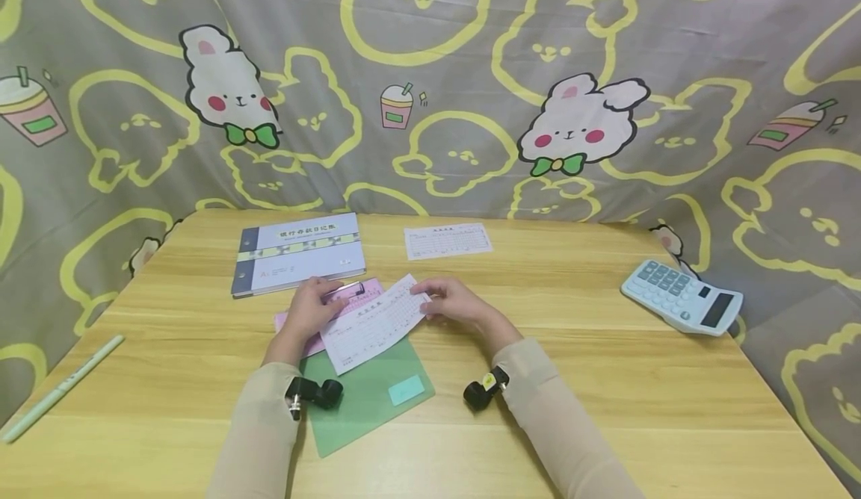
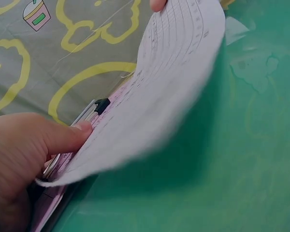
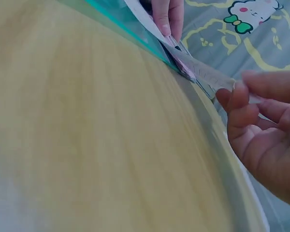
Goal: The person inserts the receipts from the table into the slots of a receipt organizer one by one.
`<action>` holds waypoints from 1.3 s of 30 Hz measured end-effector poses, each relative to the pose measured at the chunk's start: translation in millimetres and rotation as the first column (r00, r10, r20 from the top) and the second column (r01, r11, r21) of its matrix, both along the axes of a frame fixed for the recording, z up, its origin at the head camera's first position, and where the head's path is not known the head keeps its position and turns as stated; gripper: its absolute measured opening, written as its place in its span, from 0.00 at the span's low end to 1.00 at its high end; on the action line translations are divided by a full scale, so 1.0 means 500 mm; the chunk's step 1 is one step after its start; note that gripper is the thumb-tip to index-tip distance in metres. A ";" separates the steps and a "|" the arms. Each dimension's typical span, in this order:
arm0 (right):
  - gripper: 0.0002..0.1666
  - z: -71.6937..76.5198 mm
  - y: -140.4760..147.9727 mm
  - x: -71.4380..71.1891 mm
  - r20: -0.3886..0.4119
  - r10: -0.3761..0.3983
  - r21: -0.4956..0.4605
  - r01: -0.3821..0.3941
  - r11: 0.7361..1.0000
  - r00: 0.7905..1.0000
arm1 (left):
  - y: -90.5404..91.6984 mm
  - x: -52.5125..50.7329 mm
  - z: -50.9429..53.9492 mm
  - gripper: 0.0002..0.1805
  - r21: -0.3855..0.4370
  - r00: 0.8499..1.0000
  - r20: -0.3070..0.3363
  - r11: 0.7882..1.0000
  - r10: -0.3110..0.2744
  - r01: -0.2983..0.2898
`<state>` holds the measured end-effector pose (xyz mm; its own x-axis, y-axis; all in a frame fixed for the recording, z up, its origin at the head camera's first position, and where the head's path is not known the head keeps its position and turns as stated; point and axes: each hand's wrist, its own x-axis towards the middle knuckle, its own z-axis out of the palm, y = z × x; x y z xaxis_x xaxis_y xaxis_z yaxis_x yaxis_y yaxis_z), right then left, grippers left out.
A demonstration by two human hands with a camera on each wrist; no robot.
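A white printed slip (image 1: 373, 329) lies tilted over a green clip folder (image 1: 356, 417). My right hand (image 1: 454, 303) pinches its upper right corner between thumb and fingers; the right wrist view shows this hand (image 3: 268, 121) at the slip's edge. Pink printed sheets (image 1: 366, 290) show behind the slip, beside a metal clip (image 1: 350, 290). My left hand (image 1: 311, 312) grips the folder's edge by that clip. In the left wrist view, the left thumb (image 2: 70, 137) lies beside the slip (image 2: 150, 101), which bows upward. The fingers under the folder are mostly hidden.
A blue-grey ledger book (image 1: 299, 252) lies behind the left hand. Another white printed slip (image 1: 448, 241) is at the table's back. A light-blue calculator (image 1: 682, 297) sits far right, a pale green pen (image 1: 63, 387) far left. A patterned cloth (image 1: 464, 140) hangs behind the table.
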<state>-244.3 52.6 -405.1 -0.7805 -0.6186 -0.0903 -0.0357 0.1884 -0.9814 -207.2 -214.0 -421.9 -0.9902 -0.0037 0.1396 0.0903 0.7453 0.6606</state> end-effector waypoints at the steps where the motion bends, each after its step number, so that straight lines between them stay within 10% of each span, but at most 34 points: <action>1: 0.21 -0.003 0.001 0.000 0.020 0.001 -0.017 -0.001 1.000 1.000 | 0.000 -0.001 0.000 0.21 -0.004 1.000 -0.004 1.000 -0.002 0.002; 16: 0.22 0.007 -0.023 0.027 0.002 -0.076 0.008 0.076 0.997 0.997 | 0.002 -0.003 -0.008 0.19 -0.174 0.997 -0.049 0.984 -0.052 0.043; 28: 0.16 -0.022 -0.078 0.047 -0.020 -0.277 -0.011 0.277 0.961 0.961 | 0.006 0.000 -0.013 0.17 -0.263 0.991 -0.121 0.964 -0.060 0.026; 39: 0.12 -0.012 -0.094 0.060 -0.321 -0.493 0.122 0.552 0.825 0.809 | 0.007 0.000 -0.005 0.19 -0.250 0.995 -0.089 0.968 -0.049 0.025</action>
